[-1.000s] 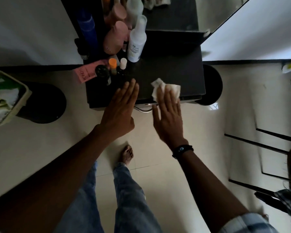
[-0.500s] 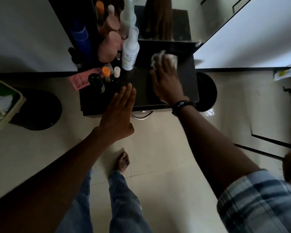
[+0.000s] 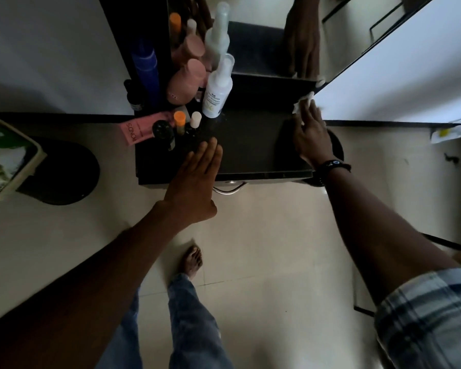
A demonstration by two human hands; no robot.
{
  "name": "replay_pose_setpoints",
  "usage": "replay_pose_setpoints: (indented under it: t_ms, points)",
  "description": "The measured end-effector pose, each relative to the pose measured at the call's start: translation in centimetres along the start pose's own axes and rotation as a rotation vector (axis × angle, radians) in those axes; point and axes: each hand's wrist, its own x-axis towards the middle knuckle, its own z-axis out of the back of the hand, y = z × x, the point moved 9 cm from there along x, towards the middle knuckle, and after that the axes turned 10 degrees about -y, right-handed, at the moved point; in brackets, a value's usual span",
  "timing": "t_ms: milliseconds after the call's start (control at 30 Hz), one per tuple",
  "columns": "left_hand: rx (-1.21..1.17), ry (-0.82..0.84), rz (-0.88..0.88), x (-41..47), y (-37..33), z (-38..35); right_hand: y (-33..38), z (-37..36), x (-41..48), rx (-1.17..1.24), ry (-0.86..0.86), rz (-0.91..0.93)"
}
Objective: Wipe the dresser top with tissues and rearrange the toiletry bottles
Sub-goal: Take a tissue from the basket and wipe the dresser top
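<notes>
Tissue (image 3: 302, 103) at back-right corner of dresser top (image 3: 250, 139) — right hand (image 3: 308, 131) presses it, grip flat and open. Left hand (image 3: 194, 177) flat at front edge, holding nothing. Tissue probably soft, light, tearable — pin broadly under the palm.

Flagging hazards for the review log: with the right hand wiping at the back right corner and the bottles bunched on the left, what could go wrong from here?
The left hand lies flat, fingertips close to the small orange-capped bottle; a slip could topple it.
The pink tube overhangs the left edge of the dresser top and might fall if nudged.
A leftward tissue sweep could tip the tall white spray bottle.
</notes>
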Motion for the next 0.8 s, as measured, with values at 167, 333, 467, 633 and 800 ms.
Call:
replay_pose_setpoints:
  t_ms: [167,333,467,633,800]
  points:
    - [0.010,0.008,-0.013,0.0,0.0,0.2,7.6,-2.8,-2.0,0.000,-0.012,0.175]
    - [0.020,0.008,-0.026,0.0,0.2,0.3,11.0,-3.7,-2.8,-0.006,0.013,0.406]
    - [0.036,0.007,-0.025,0.1,0.2,0.2,4.3,-1.3,-0.9,-0.032,0.000,0.243]
    - [0.042,0.003,-0.016,0.1,0.1,0.0,0.3,0.1,-2.4,-0.027,-0.002,0.087]
    - [-0.028,0.029,-0.035,-0.2,0.2,0.4,8.4,-3.9,-9.2,-0.028,0.016,0.381]
